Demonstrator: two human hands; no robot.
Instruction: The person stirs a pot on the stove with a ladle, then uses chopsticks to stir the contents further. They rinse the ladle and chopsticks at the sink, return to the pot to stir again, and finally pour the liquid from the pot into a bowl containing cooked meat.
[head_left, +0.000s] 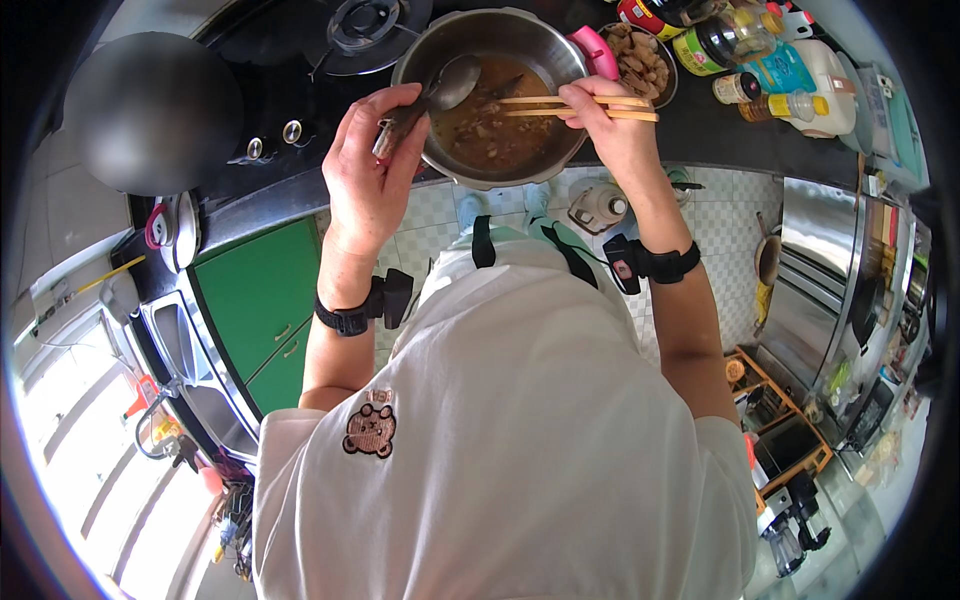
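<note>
My left hand (377, 161) grips the dark handle of a metal ladle (456, 82), whose bowl is over the left part of a metal pot (499, 178). In my right hand (613, 124) is a pair of wooden chopsticks (540, 106); their tips reach into the brown broth (487, 146) with small bits in it. A pink handle (594, 52) sticks out at the pot's upper right. Beside it stands a bowl of brownish food pieces (637, 60), partly hidden by the pink handle.
A gas burner (367, 26) lies left of the pot, with two stove knobs (274, 141) nearer the counter's edge. Sauce bottles (697, 51) and a white plastic jug (825, 90) crowd the right of the counter. A sink (217, 416) is at the left.
</note>
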